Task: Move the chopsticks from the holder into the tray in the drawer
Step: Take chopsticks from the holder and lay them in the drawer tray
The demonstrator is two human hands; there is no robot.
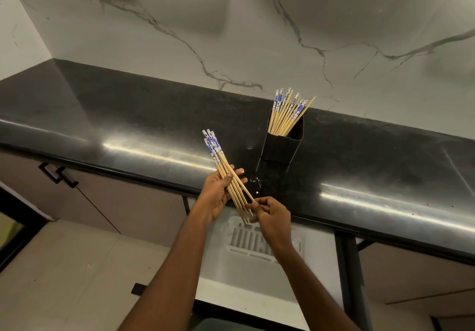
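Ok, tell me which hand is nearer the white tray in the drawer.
Right. The right hand is over the tray, pinching the ends of the chopsticks; the left hand grips them up and to the left, off the tray.

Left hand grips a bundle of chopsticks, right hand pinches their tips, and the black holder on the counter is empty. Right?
Not empty: the head view shows the black holder with a bunch of chopsticks standing in it. The rest holds: the left hand grips a bundle of chopsticks and the right hand pinches their tips.

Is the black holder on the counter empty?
Not empty: a bunch of chopsticks stands in the holder, tops fanning out above its rim.
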